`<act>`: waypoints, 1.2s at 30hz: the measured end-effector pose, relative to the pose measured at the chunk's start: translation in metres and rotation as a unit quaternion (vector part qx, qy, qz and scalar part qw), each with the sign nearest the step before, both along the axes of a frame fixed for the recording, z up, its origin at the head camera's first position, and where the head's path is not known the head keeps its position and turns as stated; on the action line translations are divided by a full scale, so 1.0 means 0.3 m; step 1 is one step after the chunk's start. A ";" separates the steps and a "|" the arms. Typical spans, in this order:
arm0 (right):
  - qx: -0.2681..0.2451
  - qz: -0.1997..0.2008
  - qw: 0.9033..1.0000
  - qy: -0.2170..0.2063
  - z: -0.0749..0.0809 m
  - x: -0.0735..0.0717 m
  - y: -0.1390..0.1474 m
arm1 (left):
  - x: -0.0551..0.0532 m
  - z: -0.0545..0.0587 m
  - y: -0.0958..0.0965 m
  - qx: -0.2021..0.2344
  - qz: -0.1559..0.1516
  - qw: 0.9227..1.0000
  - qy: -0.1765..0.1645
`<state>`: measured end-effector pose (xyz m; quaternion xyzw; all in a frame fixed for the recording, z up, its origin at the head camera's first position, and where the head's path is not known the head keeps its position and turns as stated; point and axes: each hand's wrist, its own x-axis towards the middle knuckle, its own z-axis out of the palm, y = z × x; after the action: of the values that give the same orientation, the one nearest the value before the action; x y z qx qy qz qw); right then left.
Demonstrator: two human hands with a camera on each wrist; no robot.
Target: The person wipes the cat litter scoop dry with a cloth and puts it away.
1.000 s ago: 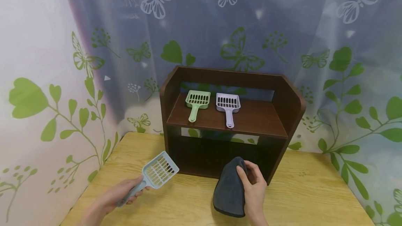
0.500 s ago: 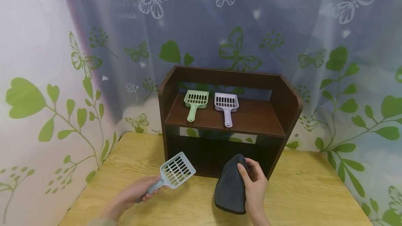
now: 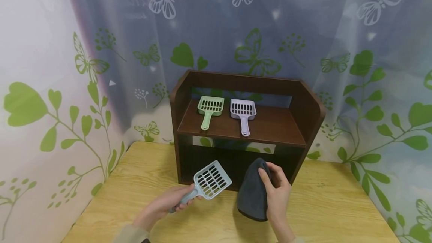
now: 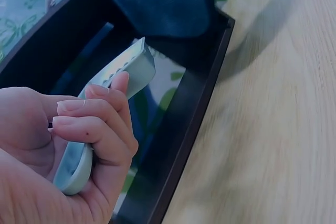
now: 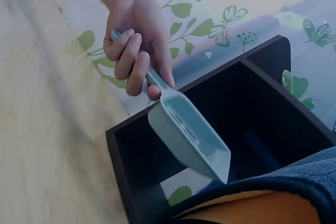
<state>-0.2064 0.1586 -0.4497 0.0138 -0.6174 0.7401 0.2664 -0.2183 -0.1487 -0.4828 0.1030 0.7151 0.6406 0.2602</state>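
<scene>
My left hand [image 3: 170, 201] grips the handle of a pale blue slotted litter scoop [image 3: 200, 191], its head pointing up and right before the lower shelf opening. In the left wrist view, the fingers curl round the scoop handle [image 4: 73, 174]. My right hand [image 3: 277, 196] pinches the upper part of a dark grey cloth [image 3: 252, 198], thumb in front, which hangs just right of the scoop without touching it. An orange inner side of the cloth [image 5: 262, 207] shows in the right wrist view, where the right hand is hidden.
A dark brown two-tier shelf [image 3: 273, 126] stands on the wooden table [image 3: 337, 201]. On its upper board lie a green scoop [image 3: 208, 114] and a lilac scoop [image 3: 244, 120], handles forward. A patterned curtain [image 3: 216, 33] surrounds the back and sides.
The left hand has carried the blue scoop rightward, closer to the cloth. The right hand and cloth have shifted slightly right and up. Both scoops on the shelf stay put.
</scene>
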 end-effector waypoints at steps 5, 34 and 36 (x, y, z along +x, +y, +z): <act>0.014 -0.012 0.999 0.027 0.028 -0.010 -0.006 | -0.005 0.019 0.063 0.013 -0.007 1.000 0.002; 0.447 -0.023 0.880 0.159 -0.054 -0.036 -0.117 | 0.036 0.118 0.249 -0.023 0.007 0.997 0.078; 0.452 -0.044 0.875 0.165 -0.053 -0.036 -0.124 | 0.040 0.119 0.254 -0.024 0.013 0.996 0.083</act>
<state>-0.2171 0.1213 -0.4656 0.2277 -0.8317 0.3547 0.3614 -0.2063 -0.0724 -0.4473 0.1405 0.7504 0.6159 0.1945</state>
